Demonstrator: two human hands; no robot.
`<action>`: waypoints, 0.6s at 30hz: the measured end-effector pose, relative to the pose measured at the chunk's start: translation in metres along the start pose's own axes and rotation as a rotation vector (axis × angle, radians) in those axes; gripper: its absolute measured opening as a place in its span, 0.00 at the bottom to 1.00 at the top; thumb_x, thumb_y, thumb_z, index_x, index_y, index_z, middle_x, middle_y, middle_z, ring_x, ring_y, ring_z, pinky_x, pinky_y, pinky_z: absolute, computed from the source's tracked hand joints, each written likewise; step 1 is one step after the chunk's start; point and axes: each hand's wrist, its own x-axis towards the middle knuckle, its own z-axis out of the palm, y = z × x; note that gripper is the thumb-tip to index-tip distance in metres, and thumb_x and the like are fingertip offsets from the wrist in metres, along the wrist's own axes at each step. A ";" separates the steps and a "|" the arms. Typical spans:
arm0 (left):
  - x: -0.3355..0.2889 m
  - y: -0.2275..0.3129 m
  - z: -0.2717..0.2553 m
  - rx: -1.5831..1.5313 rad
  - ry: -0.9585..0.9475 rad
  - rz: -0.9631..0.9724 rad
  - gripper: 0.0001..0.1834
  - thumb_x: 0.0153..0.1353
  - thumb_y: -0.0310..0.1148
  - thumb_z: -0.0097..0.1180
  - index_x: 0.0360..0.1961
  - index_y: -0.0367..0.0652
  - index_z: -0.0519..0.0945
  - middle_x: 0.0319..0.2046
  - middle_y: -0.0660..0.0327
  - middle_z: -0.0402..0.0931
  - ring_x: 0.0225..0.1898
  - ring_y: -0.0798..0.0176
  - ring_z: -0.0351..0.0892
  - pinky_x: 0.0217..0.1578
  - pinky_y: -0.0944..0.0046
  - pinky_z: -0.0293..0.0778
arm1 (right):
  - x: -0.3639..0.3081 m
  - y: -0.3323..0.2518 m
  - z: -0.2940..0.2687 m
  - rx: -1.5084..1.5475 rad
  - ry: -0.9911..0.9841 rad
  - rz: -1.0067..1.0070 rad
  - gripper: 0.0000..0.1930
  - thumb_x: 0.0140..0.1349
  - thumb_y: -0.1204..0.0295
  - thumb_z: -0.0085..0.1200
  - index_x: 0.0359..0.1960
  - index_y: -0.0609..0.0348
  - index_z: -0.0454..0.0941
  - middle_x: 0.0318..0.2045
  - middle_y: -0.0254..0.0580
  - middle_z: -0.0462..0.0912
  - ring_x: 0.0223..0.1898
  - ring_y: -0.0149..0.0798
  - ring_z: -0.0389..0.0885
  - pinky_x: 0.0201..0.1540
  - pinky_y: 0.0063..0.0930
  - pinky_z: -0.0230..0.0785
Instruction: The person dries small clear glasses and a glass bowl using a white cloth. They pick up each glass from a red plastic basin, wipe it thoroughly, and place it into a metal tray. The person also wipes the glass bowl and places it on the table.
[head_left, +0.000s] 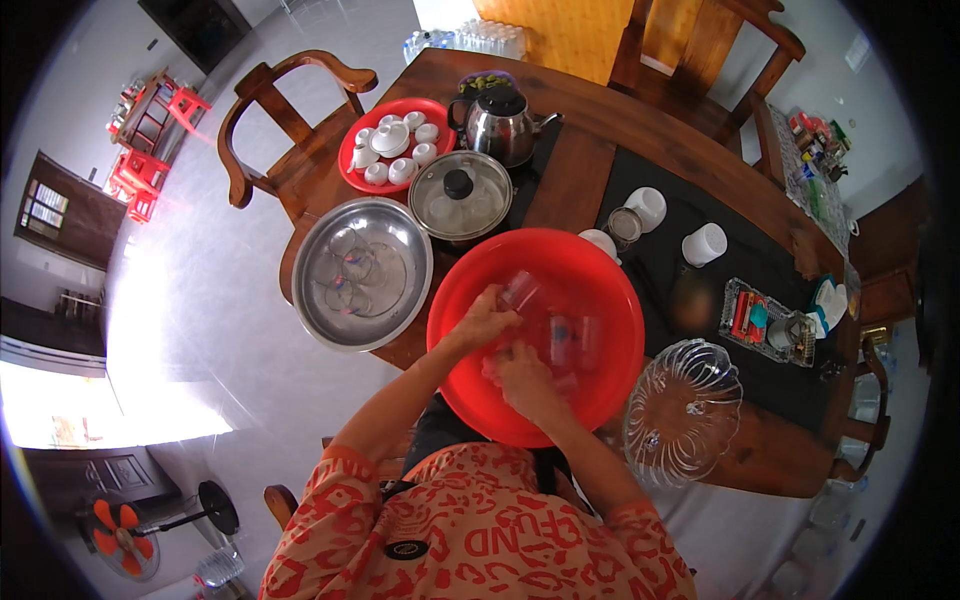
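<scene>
A large red plastic basin [622, 370] stands at the table edge right in front of me, and both my forearms reach into it. My left hand [487, 318] is closed round a clear drinking glass [519, 290], which it holds tilted over the left part of the basin. Just below it, my right hand [525, 378] is low in the basin with its fingers curled and partly blurred; what they grip, if anything, I cannot make out. More clear glasses [562, 340] lie in the basin beside my right hand.
To the left is a steel basin [308, 325] with several glasses. Behind stand a lidded pot [440, 222], a steel kettle [500, 135] and a red tray [350, 165] of white teaware. A ribbed glass bowl [685, 415], white containers [705, 244] and a glass tray [775, 345] sit right.
</scene>
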 end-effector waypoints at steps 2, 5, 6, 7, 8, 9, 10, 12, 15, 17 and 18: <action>-0.010 -0.008 -0.013 -0.206 -0.016 0.005 0.20 0.54 0.31 0.55 0.49 0.38 0.70 0.33 0.58 0.76 0.40 0.63 0.77 0.45 0.62 0.71 | -0.013 0.004 -0.020 0.367 0.210 0.032 0.14 0.52 0.78 0.53 0.43 0.62 0.73 0.43 0.53 0.72 0.40 0.54 0.75 0.43 0.40 0.72; -0.028 0.008 -0.005 -0.506 -0.020 -0.046 0.15 0.61 0.42 0.49 0.44 0.44 0.74 0.33 0.61 0.76 0.39 0.63 0.77 0.43 0.64 0.72 | -0.023 0.009 -0.048 0.651 0.507 0.052 0.18 0.52 0.84 0.50 0.47 0.64 0.71 0.43 0.55 0.72 0.42 0.55 0.75 0.44 0.38 0.71; -0.032 0.012 0.000 -0.707 -0.052 -0.110 0.15 0.63 0.44 0.48 0.43 0.45 0.74 0.32 0.61 0.76 0.38 0.64 0.76 0.42 0.63 0.72 | -0.024 0.008 -0.056 0.698 0.602 0.050 0.19 0.52 0.85 0.50 0.49 0.64 0.70 0.43 0.55 0.72 0.43 0.54 0.75 0.44 0.38 0.71; -0.039 0.030 0.008 -0.903 -0.091 -0.177 0.16 0.64 0.45 0.48 0.43 0.46 0.74 0.32 0.62 0.76 0.38 0.64 0.76 0.42 0.63 0.72 | -0.023 0.006 -0.060 0.692 0.667 0.039 0.21 0.51 0.85 0.50 0.50 0.63 0.69 0.44 0.55 0.71 0.43 0.55 0.74 0.45 0.40 0.69; -0.050 0.048 0.015 -0.965 -0.144 -0.194 0.19 0.67 0.52 0.42 0.44 0.48 0.73 0.34 0.64 0.76 0.38 0.63 0.75 0.43 0.62 0.73 | -0.020 0.000 -0.063 0.685 0.731 0.027 0.23 0.51 0.85 0.50 0.51 0.63 0.68 0.44 0.55 0.71 0.43 0.56 0.73 0.46 0.42 0.68; -0.050 0.040 0.020 -0.880 -0.094 -0.047 0.20 0.68 0.53 0.40 0.45 0.49 0.73 0.35 0.64 0.76 0.39 0.63 0.76 0.44 0.62 0.72 | -0.017 -0.008 -0.065 0.679 0.792 0.005 0.24 0.50 0.85 0.50 0.53 0.62 0.67 0.44 0.55 0.70 0.43 0.57 0.72 0.46 0.44 0.67; -0.045 0.026 0.028 -0.791 -0.052 0.097 0.21 0.68 0.53 0.38 0.46 0.49 0.72 0.36 0.64 0.76 0.39 0.63 0.76 0.44 0.62 0.72 | -0.013 -0.010 -0.054 0.608 0.831 -0.031 0.25 0.50 0.84 0.52 0.54 0.61 0.67 0.46 0.56 0.69 0.45 0.56 0.71 0.48 0.43 0.66; -0.041 0.013 0.034 -0.692 -0.021 0.200 0.22 0.68 0.54 0.38 0.49 0.49 0.70 0.40 0.65 0.74 0.42 0.64 0.74 0.46 0.64 0.72 | -0.007 -0.021 -0.045 0.477 0.869 -0.025 0.24 0.50 0.82 0.54 0.53 0.62 0.69 0.48 0.55 0.68 0.48 0.55 0.69 0.49 0.44 0.65; -0.058 0.023 0.038 -0.740 -0.118 0.214 0.22 0.68 0.48 0.44 0.56 0.46 0.63 0.45 0.63 0.70 0.48 0.65 0.71 0.50 0.67 0.70 | 0.004 -0.017 -0.051 0.354 0.929 0.011 0.22 0.52 0.80 0.53 0.52 0.63 0.70 0.49 0.54 0.67 0.49 0.54 0.68 0.51 0.42 0.64; -0.063 0.028 0.048 -0.919 -0.053 0.169 0.25 0.68 0.57 0.35 0.53 0.51 0.68 0.44 0.66 0.72 0.44 0.68 0.73 0.45 0.63 0.74 | 0.015 -0.008 -0.055 0.447 0.959 0.038 0.20 0.55 0.78 0.51 0.52 0.64 0.70 0.51 0.54 0.67 0.50 0.53 0.68 0.52 0.41 0.64; -0.072 0.045 0.048 -0.975 -0.042 0.100 0.25 0.68 0.57 0.36 0.54 0.51 0.67 0.44 0.66 0.71 0.43 0.69 0.73 0.44 0.62 0.74 | 0.021 0.002 -0.055 0.553 0.974 0.048 0.20 0.57 0.77 0.50 0.53 0.64 0.69 0.51 0.55 0.66 0.51 0.53 0.69 0.53 0.41 0.64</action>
